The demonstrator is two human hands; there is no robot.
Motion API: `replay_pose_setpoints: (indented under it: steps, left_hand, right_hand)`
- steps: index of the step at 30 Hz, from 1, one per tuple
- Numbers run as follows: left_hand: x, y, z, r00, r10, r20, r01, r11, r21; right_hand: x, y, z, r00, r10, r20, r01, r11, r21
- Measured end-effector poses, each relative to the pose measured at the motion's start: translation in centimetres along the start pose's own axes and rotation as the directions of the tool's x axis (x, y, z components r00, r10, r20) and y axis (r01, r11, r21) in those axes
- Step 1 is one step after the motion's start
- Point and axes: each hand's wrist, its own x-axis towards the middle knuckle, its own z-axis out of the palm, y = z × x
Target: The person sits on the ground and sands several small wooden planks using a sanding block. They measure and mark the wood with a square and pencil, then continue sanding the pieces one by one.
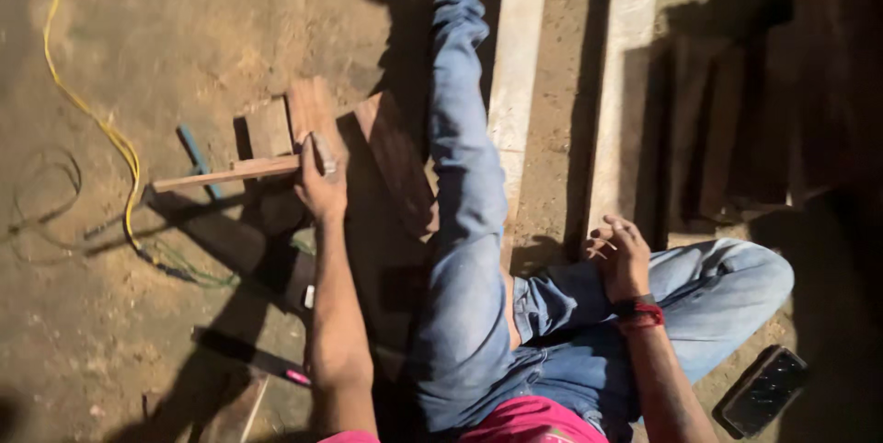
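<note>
1. The right hand [625,257] rests loosely curled by the bent knee of the jeans [699,296], holding nothing I can make out; a phone [763,390] lies on the ground near that leg.
2. The left hand [320,181] reaches forward, closed around a small grey tool [324,153]; what kind is too blurred to tell.
3. It touches the wooden strip [225,173], whose long axis runs leftward from the hand across stacked boards [313,112].
4. Beyond lie a yellow cable [101,126] and pale planks [515,57].
</note>
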Motion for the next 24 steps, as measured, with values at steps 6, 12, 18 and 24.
replay_pose_setpoints:
  steps: [6,12,18,24]
  left_hand:
    - [-6.3,4.7,3.2,0.994,0.083,-0.076,-0.102,0.95,-0.296]
    - [-9.4,8.6,6.7,0.993,0.1,-0.064,-0.118,0.892,-0.436]
    - [-7.1,3.1,2.4,0.995,-0.097,0.015,0.089,0.823,-0.56]
    - [-8.4,3.7,-5.8,0.95,-0.132,0.282,0.307,0.554,-0.774]
  right_hand:
    - [0.4,0.1,0.1,0.999,-0.033,0.01,0.033,0.999,-0.025]
    - [0.5,0.5,-0.5,0.997,-0.073,0.01,0.074,0.997,-0.038]
    - [0.5,0.9,-0.9,0.997,-0.08,0.016,0.08,0.997,0.003]
    - [0.9,1.0,-0.2,0.997,-0.077,0.026,0.077,0.997,0.01]
